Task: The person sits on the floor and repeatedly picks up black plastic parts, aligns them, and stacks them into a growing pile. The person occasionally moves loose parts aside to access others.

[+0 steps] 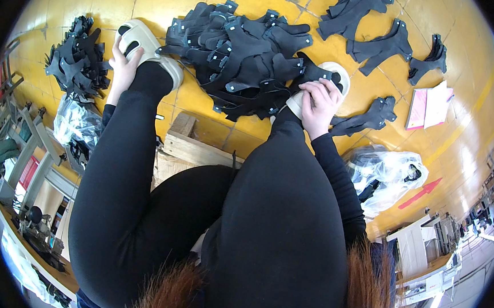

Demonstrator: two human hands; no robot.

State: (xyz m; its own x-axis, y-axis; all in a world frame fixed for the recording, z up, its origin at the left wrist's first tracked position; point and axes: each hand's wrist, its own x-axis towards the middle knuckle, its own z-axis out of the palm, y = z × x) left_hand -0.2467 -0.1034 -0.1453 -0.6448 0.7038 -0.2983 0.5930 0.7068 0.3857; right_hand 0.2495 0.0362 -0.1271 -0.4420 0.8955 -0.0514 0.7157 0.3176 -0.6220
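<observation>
A big heap of black cut fabric pieces (236,56), many with small pale tags, lies on the floor between my feet. My left hand (125,68) rests against the side of my beige left sandal (142,38), thumb apart from the fingers, with no piece visible in it. Beside my beige right sandal (343,75), my right hand (320,105) is closed, its fingers bent. A black piece (316,72) from the heap's edge lies over that sandal, close to the fingertips. What those fingers hold, if anything, is hidden.
Smaller stacks of black pieces lie left (79,56) and right (381,40). Clear plastic bags (77,122) with dark contents flank my legs, one at the right (386,175). A pink pad with paper (428,106) lies right. A wooden stool (198,150) is under me.
</observation>
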